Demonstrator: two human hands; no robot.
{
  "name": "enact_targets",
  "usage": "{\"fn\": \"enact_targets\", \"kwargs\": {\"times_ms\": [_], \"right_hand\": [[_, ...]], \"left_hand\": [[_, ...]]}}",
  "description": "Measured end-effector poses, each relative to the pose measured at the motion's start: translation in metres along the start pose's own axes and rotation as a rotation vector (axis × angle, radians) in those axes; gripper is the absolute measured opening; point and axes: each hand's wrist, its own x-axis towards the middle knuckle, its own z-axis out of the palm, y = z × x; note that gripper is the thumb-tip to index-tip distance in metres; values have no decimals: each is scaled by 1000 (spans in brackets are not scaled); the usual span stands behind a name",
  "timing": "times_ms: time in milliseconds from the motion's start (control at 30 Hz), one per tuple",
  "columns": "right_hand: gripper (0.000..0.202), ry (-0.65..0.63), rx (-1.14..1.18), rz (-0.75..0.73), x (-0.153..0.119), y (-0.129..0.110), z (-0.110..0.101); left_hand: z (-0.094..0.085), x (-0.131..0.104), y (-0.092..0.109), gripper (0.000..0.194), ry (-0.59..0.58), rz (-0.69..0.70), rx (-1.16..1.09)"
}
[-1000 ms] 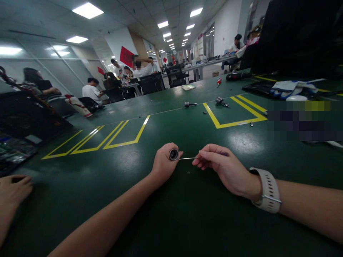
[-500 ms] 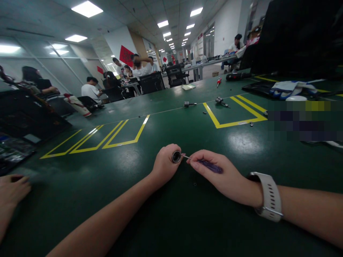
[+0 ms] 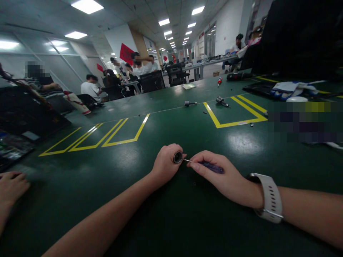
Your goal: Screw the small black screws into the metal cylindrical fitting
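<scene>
Wrapped in my left hand (image 3: 166, 162) is a dark cylindrical metal part (image 3: 178, 157), its round hollow end facing me. My right hand (image 3: 209, 164) is closed around a screwdriver (image 3: 213, 167) with a dark purple handle and a thin metal shaft. The shaft points left and its tip is at the rim of the cylinder; whether it goes inside I cannot tell. On the green table (image 3: 150, 221) just below my hands lies a tiny dark ring (image 3: 194, 184).
Two metal tool parts (image 3: 190, 103) (image 3: 222, 102) lie farther back, near yellow tape (image 3: 235, 124). A red screwdriver (image 3: 219, 82), white-and-blue gloves (image 3: 293, 88) and a power tool (image 3: 238, 76) are beyond. Another person's hand (image 3: 14, 187) rests at the left edge.
The cylinder has turned and shifted slightly right in my left hand. The screwdriver's shaft tip sits a little lower against its rim. The other person's hand at left moved slightly.
</scene>
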Motion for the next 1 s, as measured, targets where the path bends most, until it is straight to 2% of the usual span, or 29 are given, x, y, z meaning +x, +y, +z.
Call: {"fn": "enact_targets", "kwargs": {"times_ms": [100,167,367,567,667,867,1000], "right_hand": [[11,53,-57,-96,-1,-2,1],[10,54,-83,-110,-1,-1,1],[15,-19,102,56,2,2,-3],[17,-58,212,119,2,2,-5],[17,-52,286,141,3,4,-6],[12,-12,565,278,7,4,-4],[11,-1,593,267,8,3,-3]], "left_hand": [[0,0,0,17,-3,2,5],[-1,0,1,17,-4,5,8],[-2,-1,1,15,-2,21,-9],[-1,-2,0,17,31,8,-89],[-2,-2,1,20,44,7,-176],[-3,-1,2,21,62,14,-301],[-2,-1,0,23,73,-13,-285]]}}
